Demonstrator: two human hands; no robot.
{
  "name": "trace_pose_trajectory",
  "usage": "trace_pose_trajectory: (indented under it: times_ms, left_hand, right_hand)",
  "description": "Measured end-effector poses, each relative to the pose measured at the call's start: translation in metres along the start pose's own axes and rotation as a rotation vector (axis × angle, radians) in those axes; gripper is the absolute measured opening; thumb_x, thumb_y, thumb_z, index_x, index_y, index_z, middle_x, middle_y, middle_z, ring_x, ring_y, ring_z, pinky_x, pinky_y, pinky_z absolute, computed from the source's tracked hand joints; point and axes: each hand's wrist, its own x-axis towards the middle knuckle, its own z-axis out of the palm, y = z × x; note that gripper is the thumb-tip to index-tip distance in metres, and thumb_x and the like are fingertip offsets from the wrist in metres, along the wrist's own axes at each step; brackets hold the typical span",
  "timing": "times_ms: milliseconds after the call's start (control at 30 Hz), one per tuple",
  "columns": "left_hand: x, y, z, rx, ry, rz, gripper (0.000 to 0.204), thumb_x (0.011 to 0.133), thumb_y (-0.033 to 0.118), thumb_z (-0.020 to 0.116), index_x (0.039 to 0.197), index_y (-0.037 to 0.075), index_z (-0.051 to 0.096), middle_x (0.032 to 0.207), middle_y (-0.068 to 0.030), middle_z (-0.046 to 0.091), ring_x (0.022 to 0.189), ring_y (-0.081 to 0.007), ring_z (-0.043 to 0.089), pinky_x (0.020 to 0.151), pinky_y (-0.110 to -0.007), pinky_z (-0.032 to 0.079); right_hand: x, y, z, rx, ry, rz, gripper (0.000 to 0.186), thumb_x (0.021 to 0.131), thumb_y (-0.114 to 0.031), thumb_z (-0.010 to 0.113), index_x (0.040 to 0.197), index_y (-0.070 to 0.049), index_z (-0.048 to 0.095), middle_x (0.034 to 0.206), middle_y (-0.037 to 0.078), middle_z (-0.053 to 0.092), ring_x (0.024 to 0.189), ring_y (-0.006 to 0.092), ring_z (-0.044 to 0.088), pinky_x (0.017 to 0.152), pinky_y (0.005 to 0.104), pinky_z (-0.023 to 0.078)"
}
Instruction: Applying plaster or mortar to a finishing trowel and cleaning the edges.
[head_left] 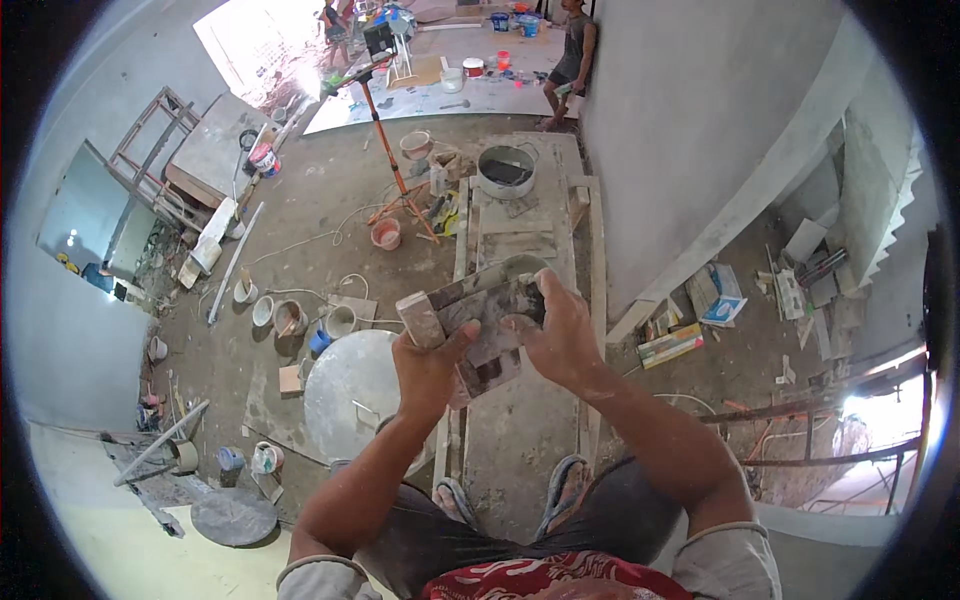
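Observation:
In front of me I hold up a flat, dust-smeared dark grey board [488, 325], which resembles a sanding or plastering float. A pale block [421, 318] sits at its left end. My left hand [428, 368] is closed round the left side, thumb lying on the face. My right hand [565, 335] grips the right end, its index finger at the upper edge and its thumb near the face. Fingers behind the board are hidden. Below, my sandalled feet stand on a raised, dusty plank platform [515, 425]. Farther along it rests a grey metal pot [484, 183] with dark contents.
A round grey lid-like disc [335, 385] lies left of the platform. Several buckets, including a red one [386, 235], stand on the floor near an orange tripod [383, 150]. A wall [690, 150] rises on the right. Another person [574, 55] leans against it, far back.

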Motion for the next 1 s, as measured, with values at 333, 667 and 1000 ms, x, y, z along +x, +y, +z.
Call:
trace_pose_trajectory:
  times_ms: [333,667,1000]
  left_hand:
    - [0.0,0.01,0.0,0.048,-0.01,0.037,0.029,0.081,0.012,0.08,0.103,-0.003,0.07,0.096,-0.0062,0.072,0.083,-0.0117,0.065,0.076,-0.028,0.052]
    - [0.007,-0.007,-0.003,-0.13,-0.012,-0.053,0.032,0.08,0.012,0.081,0.105,-0.002,0.067,0.096,-0.0057,0.069,0.082,-0.0152,0.065,0.076,-0.031,0.053]
    - [0.029,0.01,-0.037,-0.296,0.171,-0.055,0.048,0.082,0.014,0.077,0.123,0.002,0.055,0.112,-0.0082,0.064,0.101,-0.0227,0.062,0.091,-0.039,0.049]
  right_hand:
    - [-0.001,-0.004,-0.006,-0.016,0.048,-0.107,0.044,0.084,-0.021,0.074,0.11,-0.001,0.045,0.093,0.024,0.059,0.093,0.047,0.059,0.076,0.0497,0.046]
    - [0.003,0.008,-0.004,0.009,-0.096,0.142,0.041,0.082,-0.023,0.076,0.103,0.004,0.053,0.093,0.023,0.063,0.086,0.039,0.062,0.077,0.0437,0.047]
    - [-0.005,-0.031,-0.124,0.573,-0.749,-0.282,0.08,0.08,-0.009,0.072,0.149,0.002,0.032,0.136,0.014,0.058,0.071,0.0109,0.059,0.069,0.0294,0.052]
